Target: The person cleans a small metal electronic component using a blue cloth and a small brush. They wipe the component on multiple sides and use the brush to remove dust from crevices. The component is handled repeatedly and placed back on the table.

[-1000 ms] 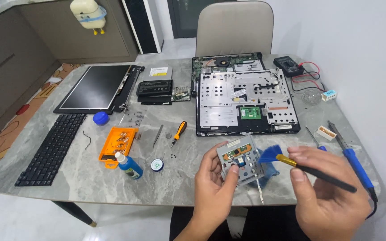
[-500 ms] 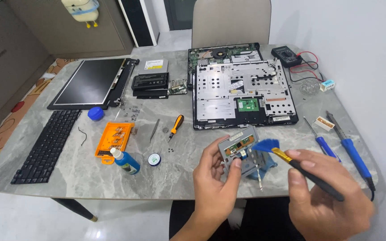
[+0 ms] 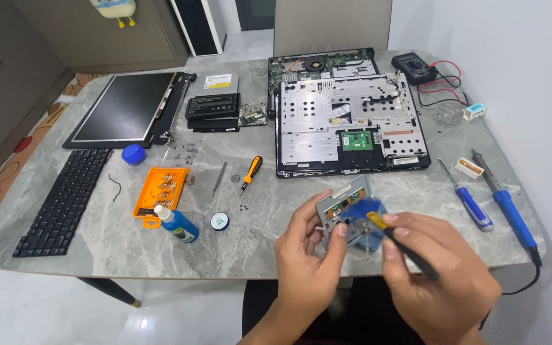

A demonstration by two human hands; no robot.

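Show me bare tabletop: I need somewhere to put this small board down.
Free: the near edge between the keyboard and blue bottle, and the strip between laptop base and blue screwdriver. Crowded: around the orange bit case, tweezers and loose screws.

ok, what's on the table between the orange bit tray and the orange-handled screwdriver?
Head view: metal tweezers lie between the orange bit tray and the orange-handled screwdriver, plus a few loose screws.

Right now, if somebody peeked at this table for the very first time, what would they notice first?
Probably the two hands at the near edge: the left hand holds up a small grey circuit plate, and the right hand points a black, yellow-tipped tool at it. Behind them lies an opened laptop base with its metal insides showing. To the left lie its screen and black keyboard.
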